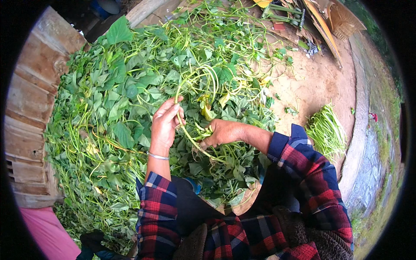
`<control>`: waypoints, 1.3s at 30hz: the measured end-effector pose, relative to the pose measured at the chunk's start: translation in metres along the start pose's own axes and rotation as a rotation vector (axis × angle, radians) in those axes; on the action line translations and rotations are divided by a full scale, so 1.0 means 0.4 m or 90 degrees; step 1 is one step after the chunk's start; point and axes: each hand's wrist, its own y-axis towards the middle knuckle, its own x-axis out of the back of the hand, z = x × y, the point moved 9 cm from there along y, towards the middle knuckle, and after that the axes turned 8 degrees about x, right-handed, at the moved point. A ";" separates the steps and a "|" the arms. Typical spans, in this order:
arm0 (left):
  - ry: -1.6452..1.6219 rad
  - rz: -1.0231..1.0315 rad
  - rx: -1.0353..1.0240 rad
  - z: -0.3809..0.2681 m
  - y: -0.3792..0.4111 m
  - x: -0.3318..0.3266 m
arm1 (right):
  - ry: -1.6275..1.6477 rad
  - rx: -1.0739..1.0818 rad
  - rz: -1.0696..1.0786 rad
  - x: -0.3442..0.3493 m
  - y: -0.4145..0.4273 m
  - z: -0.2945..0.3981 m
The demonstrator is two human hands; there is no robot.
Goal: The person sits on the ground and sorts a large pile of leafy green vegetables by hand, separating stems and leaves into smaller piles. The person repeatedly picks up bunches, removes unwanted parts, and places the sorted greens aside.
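My left hand [165, 122], with a silver bangle at its wrist, pinches a long pale-green vine stem [187, 132] between thumb and fingers. The stem arches over above the hand, and its lower end, bearing thin roots, runs down to the right below my right hand [224, 131]. Several short green stalks [204, 130] stick out of my right fist. Both hands are above a broad heap of leafy green vines [130, 84], which look like sweet potato vines. Some leaves, such as the one by my right hand [208, 113], have yellowed.
A bundle of stripped green stems [326, 133] lies on the bare earth floor to the right. Wooden planks [31, 110] border the heap at left. A woven basket [344, 21] and cut bamboo pieces [286, 14] are at the upper right. Pink cloth [48, 232] shows at the lower left.
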 end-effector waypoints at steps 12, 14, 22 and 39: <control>0.207 -0.087 0.066 0.077 -0.026 -0.053 | 0.134 0.120 -0.509 0.215 -0.003 -0.020; 0.251 -0.028 0.032 0.099 -0.030 -0.088 | 0.053 0.155 -0.525 0.192 -0.025 0.042; 0.125 0.032 0.091 0.098 -0.041 -0.105 | 0.053 0.224 -0.375 0.219 -0.004 0.035; -0.002 0.009 0.127 0.069 -0.053 -0.030 | -0.119 0.061 -0.586 0.389 -0.084 0.003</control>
